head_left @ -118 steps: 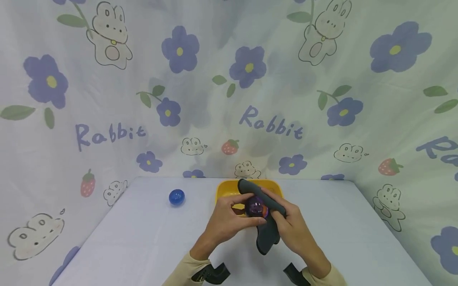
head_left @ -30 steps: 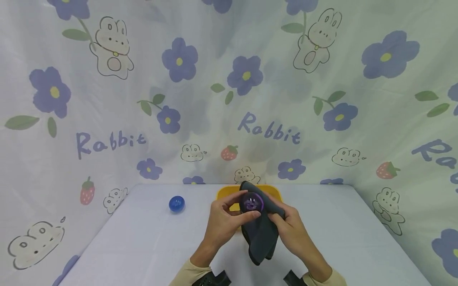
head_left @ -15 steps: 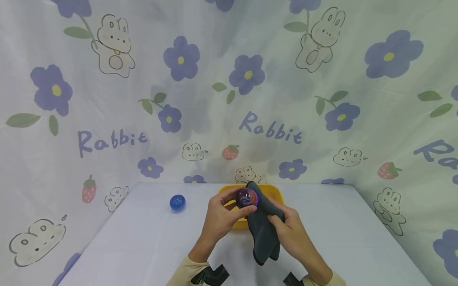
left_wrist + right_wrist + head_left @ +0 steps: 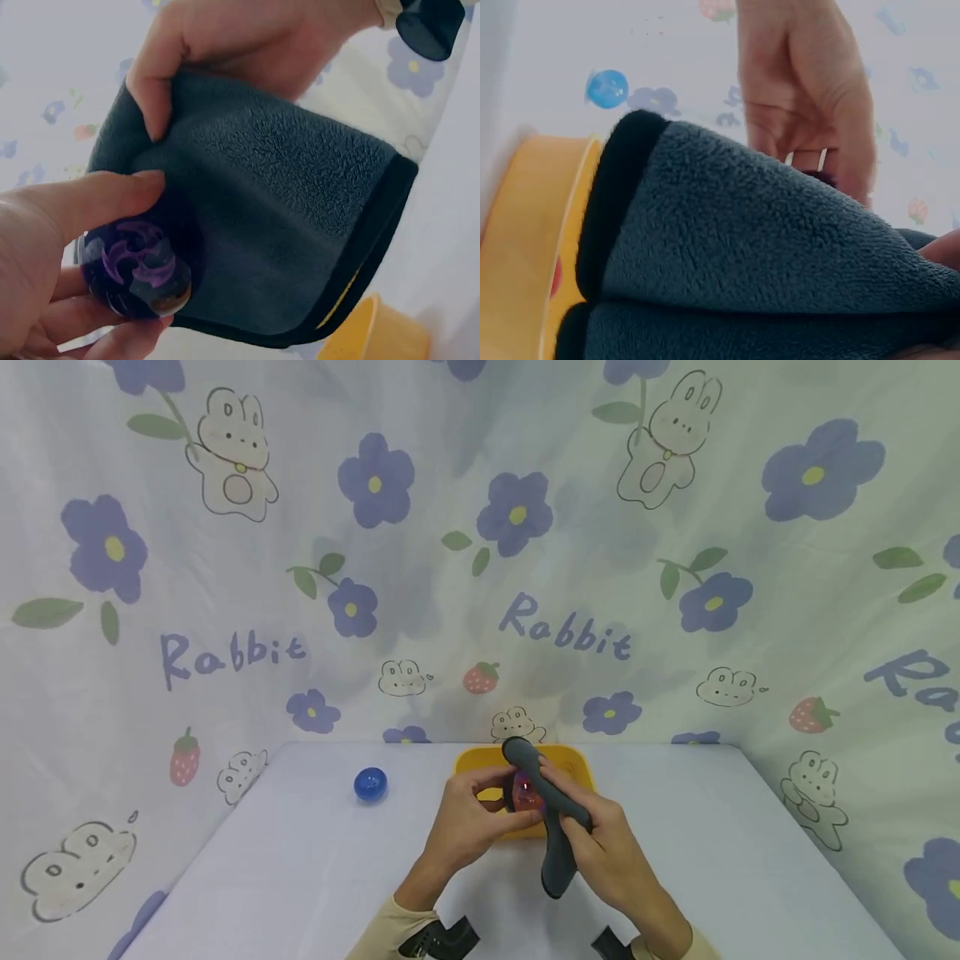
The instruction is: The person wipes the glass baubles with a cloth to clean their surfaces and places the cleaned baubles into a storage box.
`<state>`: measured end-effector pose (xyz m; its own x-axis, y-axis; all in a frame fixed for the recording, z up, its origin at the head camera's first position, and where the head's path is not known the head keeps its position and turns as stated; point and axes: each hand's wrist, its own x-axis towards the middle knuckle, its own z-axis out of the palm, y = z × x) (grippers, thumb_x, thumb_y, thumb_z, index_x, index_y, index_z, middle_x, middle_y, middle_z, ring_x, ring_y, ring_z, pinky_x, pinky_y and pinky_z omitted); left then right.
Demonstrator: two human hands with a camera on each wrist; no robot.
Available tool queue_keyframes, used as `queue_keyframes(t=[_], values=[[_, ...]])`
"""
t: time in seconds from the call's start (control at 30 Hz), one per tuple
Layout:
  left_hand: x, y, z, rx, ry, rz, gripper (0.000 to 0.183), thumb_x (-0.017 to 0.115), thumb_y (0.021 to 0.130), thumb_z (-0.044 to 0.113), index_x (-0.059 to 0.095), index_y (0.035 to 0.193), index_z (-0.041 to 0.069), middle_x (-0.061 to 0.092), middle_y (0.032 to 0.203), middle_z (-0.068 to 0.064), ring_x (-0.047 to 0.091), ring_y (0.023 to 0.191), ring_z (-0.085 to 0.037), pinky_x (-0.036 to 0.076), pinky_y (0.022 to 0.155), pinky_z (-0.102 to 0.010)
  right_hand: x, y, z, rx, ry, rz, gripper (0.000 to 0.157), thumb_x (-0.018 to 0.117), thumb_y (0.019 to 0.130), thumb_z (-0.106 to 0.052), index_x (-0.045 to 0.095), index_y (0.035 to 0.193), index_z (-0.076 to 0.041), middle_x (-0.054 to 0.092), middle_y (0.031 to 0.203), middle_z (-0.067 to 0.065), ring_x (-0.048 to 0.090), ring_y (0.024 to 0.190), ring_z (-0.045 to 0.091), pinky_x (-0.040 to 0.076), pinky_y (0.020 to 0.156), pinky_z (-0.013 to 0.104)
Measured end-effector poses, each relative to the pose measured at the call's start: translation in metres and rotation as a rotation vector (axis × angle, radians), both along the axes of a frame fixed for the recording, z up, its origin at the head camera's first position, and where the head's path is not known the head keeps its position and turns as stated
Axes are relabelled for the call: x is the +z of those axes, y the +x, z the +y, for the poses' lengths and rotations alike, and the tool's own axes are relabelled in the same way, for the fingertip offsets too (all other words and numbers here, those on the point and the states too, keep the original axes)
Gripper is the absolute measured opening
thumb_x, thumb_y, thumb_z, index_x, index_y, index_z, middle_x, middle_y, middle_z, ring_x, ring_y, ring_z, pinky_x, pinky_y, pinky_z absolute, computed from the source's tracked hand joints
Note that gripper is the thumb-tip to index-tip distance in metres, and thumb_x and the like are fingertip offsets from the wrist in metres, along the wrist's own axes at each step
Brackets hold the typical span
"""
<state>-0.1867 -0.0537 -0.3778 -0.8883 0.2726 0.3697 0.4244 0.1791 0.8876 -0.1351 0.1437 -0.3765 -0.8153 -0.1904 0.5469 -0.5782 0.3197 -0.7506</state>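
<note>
Left hand: fingers and thumb clamped on the purple ball, lower centre of the head view
Right hand: gripping the grey cloth, just right of the ball
Wiping tip: looks like a polish to me, so imo press lightly and turn the ball bit by bit
Slip risk: smooth ball, so work over the yellow tray

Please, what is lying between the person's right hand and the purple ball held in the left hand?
A fleecy grey cloth lies between the right hand and the purple ball; the left wrist view shows it clearly.
</note>
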Motion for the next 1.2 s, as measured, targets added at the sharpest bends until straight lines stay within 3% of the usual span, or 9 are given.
queue_keyframes(t=[0.07, 0.17, 0.27, 0.33, 0.73, 1.0, 1.2], values=[[0.0, 0.002, 0.001, -0.026, 0.001, 0.005, 0.047, 0.092, 0.078, 0.025, 0.077, 0.121, 0.021, 0.078, 0.118, 0.0, 0.073, 0.106, -0.021, 0.065, 0.087, -0.033, -0.001, -0.002, 0.002, -0.004, 0.002, 0.009, 0.059, 0.046, 0.097, 0.011, 0.057, 0.149, -0.015, 0.055, 0.156, 0.005, 0.057, 0.139, 0.028, 0.057, 0.104, 0.033], [-0.002, 0.004, 0.002, -0.04, -0.003, 0.0, 0.05, 0.093, 0.077, 0.026, 0.076, 0.124, 0.018, 0.077, 0.121, -0.001, 0.073, 0.107, -0.023, 0.065, 0.088, -0.032, -0.003, -0.005, 0.005, -0.007, -0.013, -0.038, 0.057, 0.046, 0.098, 0.009, 0.057, 0.148, -0.015, 0.059, 0.151, 0.009, 0.067, 0.123, 0.019, 0.059, 0.095, 0.024], [-0.002, 0.006, 0.002, -0.039, -0.015, -0.006, 0.052, 0.092, 0.077, 0.026, 0.075, 0.125, 0.015, 0.076, 0.122, -0.004, 0.072, 0.109, -0.024, 0.064, 0.09, -0.035, -0.005, -0.008, 0.009, 0.007, -0.044, -0.118, 0.054, 0.044, 0.1, 0.006, 0.056, 0.149, -0.014, 0.063, 0.145, 0.015, 0.069, 0.103, 0.012, 0.062, 0.083, 0.024], [-0.002, 0.006, 0.002, -0.044, -0.013, -0.013, 0.052, 0.092, 0.077, 0.025, 0.075, 0.126, 0.015, 0.075, 0.123, -0.005, 0.072, 0.109, -0.024, 0.064, 0.091, -0.036, -0.007, -0.01, 0.011, 0.018, -0.06, -0.155, 0.052, 0.044, 0.101, 0.004, 0.056, 0.149, -0.013, 0.064, 0.141, 0.017, 0.069, 0.099, 0.011, 0.062, 0.081, 0.025], [0.001, 0.001, 0.0, -0.103, 0.088, -0.031, 0.052, 0.091, 0.079, 0.021, 0.074, 0.128, 0.012, 0.072, 0.132, -0.01, 0.074, 0.11, -0.022, 0.064, 0.087, -0.031, -0.004, -0.015, 0.015, 0.095, -0.085, -0.199, 0.05, 0.043, 0.103, 0.002, 0.05, 0.152, -0.005, 0.058, 0.148, 0.022, 0.066, 0.111, 0.012, 0.06, 0.089, 0.023], [0.0, -0.004, 0.0, -0.082, 0.187, -0.056, 0.049, 0.09, 0.08, 0.019, 0.074, 0.126, 0.012, 0.072, 0.132, -0.01, 0.071, 0.119, -0.026, 0.064, 0.087, -0.033, -0.001, -0.014, 0.011, 0.076, -0.058, -0.281, 0.053, 0.044, 0.102, -0.001, 0.047, 0.155, -0.008, 0.057, 0.15, 0.018, 0.066, 0.118, 0.025, 0.058, 0.096, 0.025], [-0.002, -0.006, 0.001, -0.04, 0.2, -0.052, 0.052, 0.089, 0.081, 0.018, 0.071, 0.13, 0.011, 0.072, 0.13, -0.009, 0.071, 0.119, -0.023, 0.063, 0.089, -0.032, 0.002, -0.009, 0.009, 0.03, -0.051, -0.319, 0.053, 0.045, 0.102, -0.002, 0.048, 0.154, -0.009, 0.057, 0.152, 0.015, 0.065, 0.126, 0.028, 0.058, 0.102, 0.031]])
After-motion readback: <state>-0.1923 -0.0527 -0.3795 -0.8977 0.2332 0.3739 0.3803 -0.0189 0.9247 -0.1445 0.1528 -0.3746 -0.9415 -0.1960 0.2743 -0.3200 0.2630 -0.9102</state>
